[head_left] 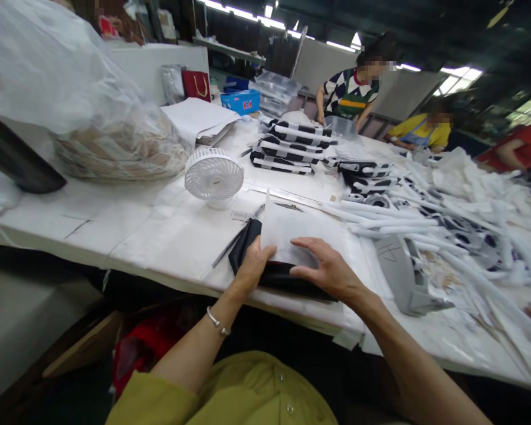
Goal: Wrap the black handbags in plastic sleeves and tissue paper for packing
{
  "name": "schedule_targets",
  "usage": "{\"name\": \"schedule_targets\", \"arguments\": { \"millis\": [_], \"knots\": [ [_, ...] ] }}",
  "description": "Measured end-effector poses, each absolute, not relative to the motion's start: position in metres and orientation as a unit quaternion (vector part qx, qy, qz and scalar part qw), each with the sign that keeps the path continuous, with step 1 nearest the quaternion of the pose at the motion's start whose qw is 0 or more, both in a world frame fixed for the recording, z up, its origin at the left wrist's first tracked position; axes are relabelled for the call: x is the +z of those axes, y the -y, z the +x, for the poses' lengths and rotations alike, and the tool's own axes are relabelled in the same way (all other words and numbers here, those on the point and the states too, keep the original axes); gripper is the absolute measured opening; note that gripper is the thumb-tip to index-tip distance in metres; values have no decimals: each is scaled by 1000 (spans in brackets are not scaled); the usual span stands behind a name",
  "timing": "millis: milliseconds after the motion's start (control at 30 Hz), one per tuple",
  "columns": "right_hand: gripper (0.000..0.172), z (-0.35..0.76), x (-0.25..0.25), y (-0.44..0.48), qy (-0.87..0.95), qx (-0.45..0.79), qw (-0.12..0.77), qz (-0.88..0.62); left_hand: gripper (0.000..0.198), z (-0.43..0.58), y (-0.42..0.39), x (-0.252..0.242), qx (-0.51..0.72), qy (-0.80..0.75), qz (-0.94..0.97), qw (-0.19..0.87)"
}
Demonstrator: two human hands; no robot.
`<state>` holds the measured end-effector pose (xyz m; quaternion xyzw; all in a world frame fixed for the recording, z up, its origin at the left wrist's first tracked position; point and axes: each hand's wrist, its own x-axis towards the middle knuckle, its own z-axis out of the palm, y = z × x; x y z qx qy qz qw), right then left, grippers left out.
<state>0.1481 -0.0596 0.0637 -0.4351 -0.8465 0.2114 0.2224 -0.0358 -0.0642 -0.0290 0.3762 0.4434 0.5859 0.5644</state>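
Observation:
A folded black piece (287, 280), perhaps a bag, lies near the table's front edge; its exact kind is unclear. A translucent white sheet (287, 236) stands partly upright from it, one corner pointing up. My left hand (253, 264) is closed on the left side of the black piece, its thumb against the lower edge of the sheet. Over the right part of the sheet, my right hand (325, 268) curves with thumb and fingers apart. Whether its fingertips touch the sheet I cannot tell. Behind the sheet, a thin metal ruler-like strip (230, 245) sticks out to the left.
A small white fan (214, 177) stands beyond my left hand. Further back are stacked black-and-white checked pieces (292, 144). White padded strips (389, 224) and a grey tape dispenser (400, 274) lie right. A large plastic bag (115, 147) fills the left; co-workers stand behind.

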Motion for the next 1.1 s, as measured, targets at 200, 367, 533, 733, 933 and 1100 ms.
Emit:
{"name": "schedule_targets", "arguments": {
  "millis": [200,367,533,733,933,1100],
  "knots": [
    [27,152,25,69,888,49,188,-417,38,-32,66,-28,593,-441,326,589],
    [22,149,24,71,893,-23,148,-423,63,-26,73,-28,680,-442,326,486],
    [20,149,25,76,900,-34,124,-416,61,-21,84,-36,733,-427,421,321],
    [31,146,4,89,900,-59,127,-412,59,-23,97,-39,647,-473,581,138],
    [34,143,-11,99,877,-53,164,-449,75,-22,100,-40,584,-428,690,-6],
    [43,139,-13,103,860,-52,197,-468,63,-23,101,-41,507,-440,738,-62]
  ]
}}
